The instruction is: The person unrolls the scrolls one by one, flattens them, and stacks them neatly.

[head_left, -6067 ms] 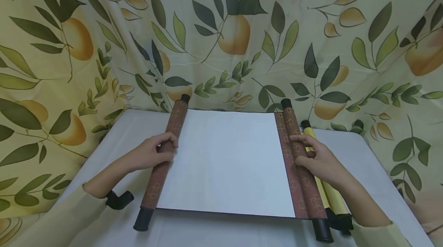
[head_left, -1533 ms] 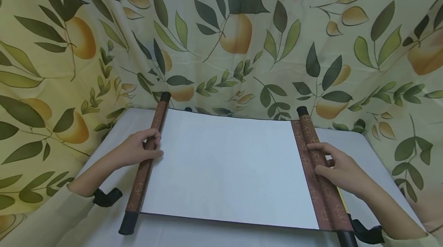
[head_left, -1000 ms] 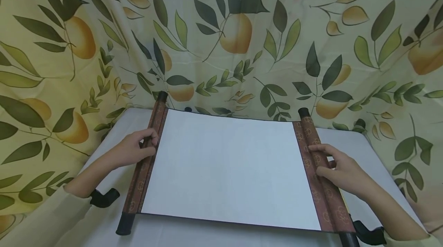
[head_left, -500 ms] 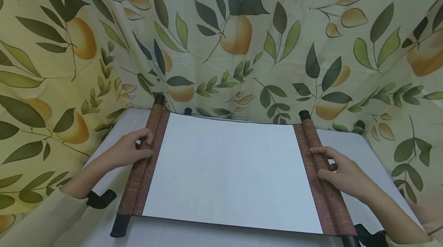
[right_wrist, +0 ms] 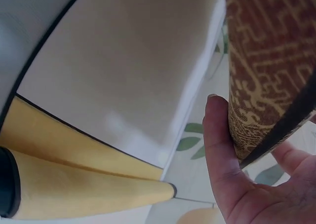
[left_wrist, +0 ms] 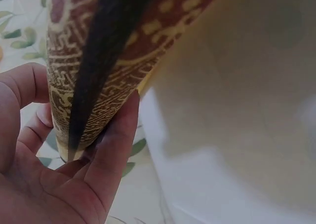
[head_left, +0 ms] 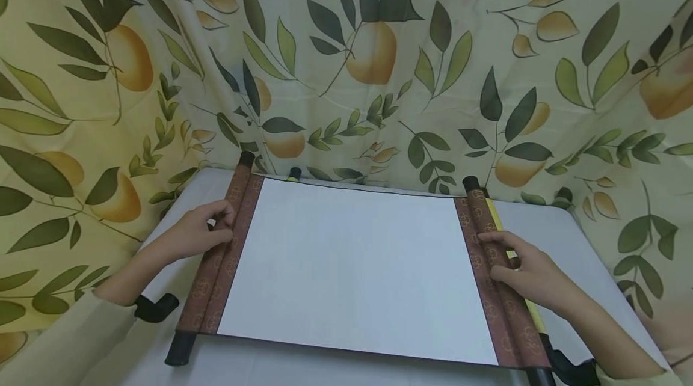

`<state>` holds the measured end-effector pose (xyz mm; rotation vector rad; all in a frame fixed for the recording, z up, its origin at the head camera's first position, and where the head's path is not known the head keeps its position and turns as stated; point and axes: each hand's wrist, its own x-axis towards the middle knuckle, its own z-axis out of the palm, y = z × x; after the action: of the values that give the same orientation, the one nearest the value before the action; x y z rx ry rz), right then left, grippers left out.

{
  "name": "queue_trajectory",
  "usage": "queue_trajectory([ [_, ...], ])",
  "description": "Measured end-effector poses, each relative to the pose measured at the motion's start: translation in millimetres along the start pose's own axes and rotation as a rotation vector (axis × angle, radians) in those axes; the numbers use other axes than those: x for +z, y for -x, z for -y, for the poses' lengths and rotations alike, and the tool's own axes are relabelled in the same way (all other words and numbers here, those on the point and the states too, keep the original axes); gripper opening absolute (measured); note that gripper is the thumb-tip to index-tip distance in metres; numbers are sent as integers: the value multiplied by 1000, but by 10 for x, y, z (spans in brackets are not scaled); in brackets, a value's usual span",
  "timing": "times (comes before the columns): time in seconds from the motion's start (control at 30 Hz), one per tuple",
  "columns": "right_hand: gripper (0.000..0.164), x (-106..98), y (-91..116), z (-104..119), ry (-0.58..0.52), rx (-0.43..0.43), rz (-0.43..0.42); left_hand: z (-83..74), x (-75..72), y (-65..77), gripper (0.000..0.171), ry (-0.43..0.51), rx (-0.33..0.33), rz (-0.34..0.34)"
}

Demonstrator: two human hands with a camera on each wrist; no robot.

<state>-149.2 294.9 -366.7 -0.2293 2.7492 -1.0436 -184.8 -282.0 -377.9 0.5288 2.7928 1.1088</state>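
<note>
A hanging scroll (head_left: 352, 272) with a blank white sheet is spread between my hands, its brown patterned borders beside brown rollers with black end caps. My left hand (head_left: 189, 232) grips the left roller (head_left: 203, 290) near mid-length, thumb on the inner side. On the other side my right hand (head_left: 530, 269) holds the right roller (head_left: 511, 302) in the same way. Both wrist views show the brown-and-gold patterned roll lying between fingers (left_wrist: 116, 150) and thumb. Below the scroll, a yellow roller (right_wrist: 89, 189) with a dark end is visible in the right wrist view.
A white-covered table (head_left: 563, 235) lies beneath. Yellow strips (head_left: 533, 317) show past the right roller, and a black cap (head_left: 294, 174) peeks over the scroll's far edge. Behind the table hangs a curtain (head_left: 411, 73) printed with fruit and leaves.
Over these seconds my hands have moved apart and the white sheet has grown wider. The left roller has unrolled, exposing its brown border. Most recently the right roller has shifted slightly left.
</note>
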Motion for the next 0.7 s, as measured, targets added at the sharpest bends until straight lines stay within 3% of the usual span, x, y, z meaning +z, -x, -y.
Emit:
queue_trajectory([
  [0.27,49,116,-73,-57,20,-11,30,187,71,-62,16,19,-50,55],
  [0.5,50,198,-217,-135,20,16,44,309,71,-146,16,29,-24,53],
  [0.7,50,211,-339,-203,53,20,52,353,47,-249,12,22,-45,61],
])
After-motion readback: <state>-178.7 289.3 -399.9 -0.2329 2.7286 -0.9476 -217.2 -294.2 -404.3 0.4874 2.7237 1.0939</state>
